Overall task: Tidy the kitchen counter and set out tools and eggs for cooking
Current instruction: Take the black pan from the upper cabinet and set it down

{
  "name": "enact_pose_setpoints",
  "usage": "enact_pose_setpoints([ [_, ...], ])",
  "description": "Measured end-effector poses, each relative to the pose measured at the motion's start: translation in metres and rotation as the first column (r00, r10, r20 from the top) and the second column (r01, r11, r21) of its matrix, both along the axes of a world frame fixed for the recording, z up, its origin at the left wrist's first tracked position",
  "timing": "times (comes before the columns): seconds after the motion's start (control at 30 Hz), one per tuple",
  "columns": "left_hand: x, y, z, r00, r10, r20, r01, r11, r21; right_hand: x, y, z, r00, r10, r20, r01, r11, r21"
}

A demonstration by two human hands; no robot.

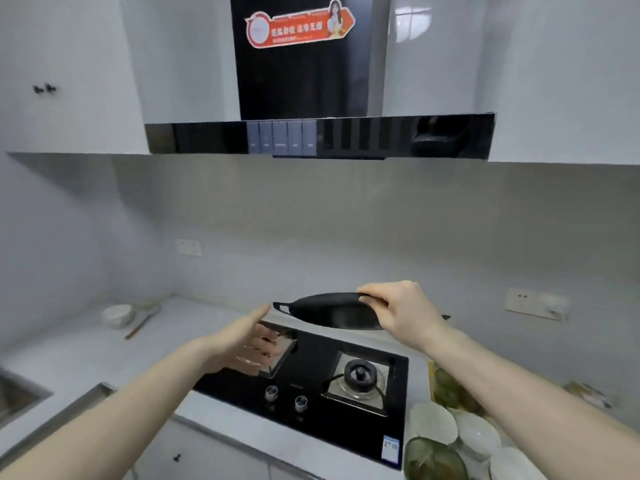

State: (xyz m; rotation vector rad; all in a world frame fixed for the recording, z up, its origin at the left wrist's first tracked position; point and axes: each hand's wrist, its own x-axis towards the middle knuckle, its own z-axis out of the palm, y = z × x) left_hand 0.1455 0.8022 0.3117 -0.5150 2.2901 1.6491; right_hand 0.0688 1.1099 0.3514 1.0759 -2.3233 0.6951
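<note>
Head view, kitchen. At 9 o'clock, a white bowl [117, 315] sits on the pale surface [86, 358] with chopsticks [142, 323] lying just beside it; the edge of a steel sink [20, 393] shows at 8 o'clock. Left of centre, the left hand [249, 344] reaches forward over the left burner of the black gas hob [311, 410], fingers straight and spread wide, holding nothing. Above the hob's rear edge, a black pan [332, 311] hangs in the air, tilted, its small loop handle pointing toward 9 o'clock and near the left fingertips without touching them. The right hand [405, 311] grips the pan's rim at its right side, fingers curled over the top edge. The right burner [360, 374] lies uncovered at 5 o'clock. At far 4 to 5 o'clock, stacked white dishes [460, 431] and green bowls [433, 457] crowd the surface beside the hob. At 12 o'clock, a black range hood [311, 136] carries a red sticker [298, 27].
</note>
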Motion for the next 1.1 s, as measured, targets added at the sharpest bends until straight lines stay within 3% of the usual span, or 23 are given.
enact_pose_setpoints([
  [0.13,0.047,-0.044,-0.022,0.988,0.155,0.011,-0.155,0.988,0.024,0.020,-0.069,-0.025,0.969,0.230,-0.085,-0.227,0.973,0.048],
  [0.2,0.067,-0.067,-0.033,0.969,0.247,0.019,-0.247,0.962,0.115,0.031,-0.104,-0.041,0.940,0.323,-0.108,-0.316,0.946,0.074],
  [0.4,0.107,-0.123,-0.065,0.840,0.541,0.050,-0.503,0.740,0.447,0.046,-0.178,-0.079,0.882,0.469,-0.044,-0.464,0.881,0.093],
  [0.6,0.114,-0.186,-0.096,0.653,0.756,0.042,-0.604,0.486,0.631,0.023,-0.238,-0.142,0.898,0.402,0.181,-0.424,0.899,0.107],
  [0.73,0.108,-0.226,-0.114,0.618,0.785,0.031,-0.645,0.485,0.590,0.001,-0.285,-0.183,0.879,0.217,0.425,-0.284,0.954,0.100],
  [0.83,0.100,-0.261,-0.124,0.604,0.796,0.025,-0.699,0.515,0.497,-0.019,-0.327,-0.203,0.756,0.128,0.642,-0.185,0.982,0.022],
  [0.93,0.084,-0.297,-0.131,0.600,0.799,0.034,-0.743,0.541,0.393,-0.042,-0.368,-0.218,0.526,0.078,0.847,-0.086,0.996,-0.038],
  [1.1,0.054,-0.356,-0.156,0.614,0.786,0.072,-0.757,0.561,0.335,-0.088,-0.442,-0.265,0.238,0.026,0.971,0.025,0.999,-0.033],
])
